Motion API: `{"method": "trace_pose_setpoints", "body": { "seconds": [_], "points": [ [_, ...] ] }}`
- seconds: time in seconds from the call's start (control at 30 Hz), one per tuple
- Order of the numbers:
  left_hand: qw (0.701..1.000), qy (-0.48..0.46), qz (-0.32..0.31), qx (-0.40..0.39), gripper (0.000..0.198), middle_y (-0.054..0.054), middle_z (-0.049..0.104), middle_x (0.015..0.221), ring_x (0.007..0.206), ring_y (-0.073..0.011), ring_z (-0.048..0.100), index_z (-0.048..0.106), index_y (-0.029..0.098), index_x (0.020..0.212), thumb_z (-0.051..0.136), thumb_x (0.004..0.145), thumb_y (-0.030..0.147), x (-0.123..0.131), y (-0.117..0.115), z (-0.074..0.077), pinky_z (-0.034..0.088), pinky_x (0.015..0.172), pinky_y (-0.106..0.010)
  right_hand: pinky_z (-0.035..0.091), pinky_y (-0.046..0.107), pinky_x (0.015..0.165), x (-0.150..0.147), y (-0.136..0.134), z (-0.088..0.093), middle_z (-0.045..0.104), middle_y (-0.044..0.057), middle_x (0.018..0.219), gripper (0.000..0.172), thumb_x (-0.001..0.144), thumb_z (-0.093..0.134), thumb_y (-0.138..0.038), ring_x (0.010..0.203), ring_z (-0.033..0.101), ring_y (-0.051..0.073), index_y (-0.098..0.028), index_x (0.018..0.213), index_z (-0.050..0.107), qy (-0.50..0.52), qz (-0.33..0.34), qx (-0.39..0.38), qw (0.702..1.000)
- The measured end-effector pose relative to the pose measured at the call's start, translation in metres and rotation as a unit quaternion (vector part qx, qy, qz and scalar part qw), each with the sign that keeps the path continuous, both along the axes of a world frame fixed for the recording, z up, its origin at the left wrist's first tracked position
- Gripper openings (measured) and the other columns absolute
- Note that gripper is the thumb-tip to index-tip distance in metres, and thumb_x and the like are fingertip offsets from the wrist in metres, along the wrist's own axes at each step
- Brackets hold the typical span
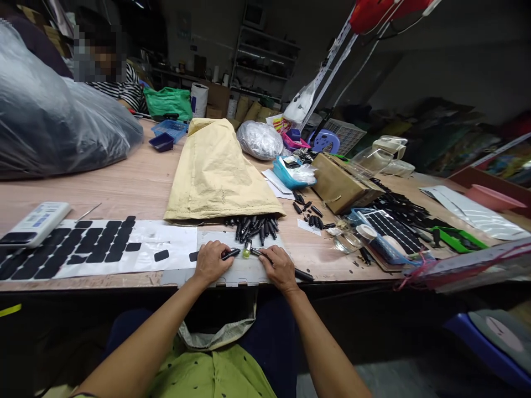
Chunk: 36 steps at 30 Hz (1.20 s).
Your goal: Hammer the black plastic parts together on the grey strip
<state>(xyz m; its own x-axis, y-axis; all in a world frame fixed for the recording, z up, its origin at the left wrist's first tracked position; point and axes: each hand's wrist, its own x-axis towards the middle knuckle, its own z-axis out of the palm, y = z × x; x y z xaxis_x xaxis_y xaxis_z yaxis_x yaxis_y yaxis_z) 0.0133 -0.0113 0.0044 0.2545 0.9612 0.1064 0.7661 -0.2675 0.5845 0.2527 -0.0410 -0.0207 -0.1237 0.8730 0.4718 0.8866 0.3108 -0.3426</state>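
My left hand (pixel 212 262) is closed on a small black tapered piece (pixel 231 254), its tip pointing right. My right hand (pixel 280 268) grips a slim black-handled tool (pixel 260 253) whose thin end points left; I cannot make out its exact kind. Between the two hands stands a small bottle (pixel 246 249) with yellow-green contents. Just beyond them, black tapered pieces (pixel 262 228) spill from the mouth of a large yellow sack (pixel 219 177). A dark rod-like object (pixel 304 275) lies by my right wrist. Under the hands is a grey board (pixel 240 273).
To the left, black patches lie on a white sheet (pixel 145 260) beside a white device (pixel 37 224). A big plastic bag (pixel 62 127) and a person in stripes (pixel 133 88) are behind. Rightward are a cardboard box (pixel 342 185), a blue tray (pixel 385 237) and a green tray (pixel 460 240).
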Motion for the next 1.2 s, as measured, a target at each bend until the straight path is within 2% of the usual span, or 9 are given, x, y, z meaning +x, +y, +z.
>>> {"method": "trace_pose_setpoints", "body": {
  "seconds": [0.17,0.3,0.47,0.63,0.83,1.0,1.2],
  "points": [
    [1.000,-0.017,0.008,-0.005,0.009,-0.002,0.067,0.082,0.088,-0.0215,0.059,0.071,0.022,0.085,0.068,0.078,0.026,0.000,-0.001,-0.001,0.038,0.080,-0.035,0.051,0.029,0.078,-0.017,-0.012,0.010,0.067,0.006,0.096,0.028,0.099,0.045,-0.029,0.089,0.064,0.018,-0.021,0.112,0.068,0.055,0.006,0.004,0.998],
    [0.999,-0.026,0.016,-0.009,0.009,-0.002,0.067,0.082,0.089,-0.0214,0.059,0.071,0.021,0.084,0.069,0.077,0.026,0.000,0.000,-0.002,0.039,0.081,-0.035,0.052,0.032,0.084,-0.039,-0.019,0.024,0.070,0.007,0.098,0.027,0.098,0.048,-0.028,0.093,0.066,0.019,-0.022,0.114,0.068,0.145,-0.002,0.016,0.989],
    [0.999,-0.040,0.030,-0.021,0.012,-0.001,0.067,0.085,0.089,-0.0209,0.059,0.070,0.022,0.087,0.070,0.076,0.024,0.000,0.001,-0.003,0.040,0.082,-0.035,0.052,0.030,0.081,-0.056,-0.022,0.041,0.070,0.007,0.096,0.028,0.099,0.047,-0.028,0.090,0.066,0.019,-0.023,0.117,0.069,0.132,-0.014,0.025,0.991],
    [0.998,-0.039,0.031,-0.034,0.011,-0.001,0.067,0.085,0.091,-0.0213,0.059,0.071,0.022,0.087,0.070,0.076,0.025,0.001,0.002,-0.002,0.040,0.084,-0.035,0.051,0.027,0.074,-0.062,-0.024,0.037,0.068,0.005,0.090,0.030,0.099,0.045,-0.027,0.083,0.066,0.018,-0.025,0.116,0.070,0.048,-0.032,-0.004,0.998],
    [0.998,-0.038,0.030,-0.044,0.011,-0.001,0.067,0.085,0.091,-0.0207,0.059,0.071,0.022,0.086,0.071,0.076,0.024,0.001,0.001,0.000,0.039,0.084,-0.035,0.050,0.027,0.079,-0.069,-0.030,0.039,0.068,0.006,0.094,0.029,0.100,0.046,-0.027,0.088,0.066,0.018,-0.023,0.118,0.068,0.084,-0.026,0.014,0.996],
    [0.998,-0.038,0.035,-0.033,0.011,-0.002,0.067,0.086,0.092,-0.0214,0.059,0.071,0.022,0.086,0.070,0.076,0.024,0.001,0.002,-0.002,0.039,0.084,-0.035,0.049,0.027,0.076,-0.074,-0.033,0.036,0.068,0.004,0.092,0.028,0.099,0.047,-0.026,0.086,0.066,0.018,-0.024,0.117,0.068,0.057,-0.005,-0.017,0.998],
    [0.999,-0.040,0.030,-0.016,0.010,-0.002,0.067,0.083,0.089,-0.0212,0.059,0.070,0.020,0.085,0.069,0.076,0.024,0.001,0.001,-0.003,0.039,0.082,-0.035,0.048,0.027,0.074,-0.045,-0.024,0.028,0.070,0.003,0.092,0.023,0.095,0.053,-0.026,0.085,0.066,0.018,-0.023,0.110,0.070,0.047,-0.047,0.007,0.998]
  ]
}}
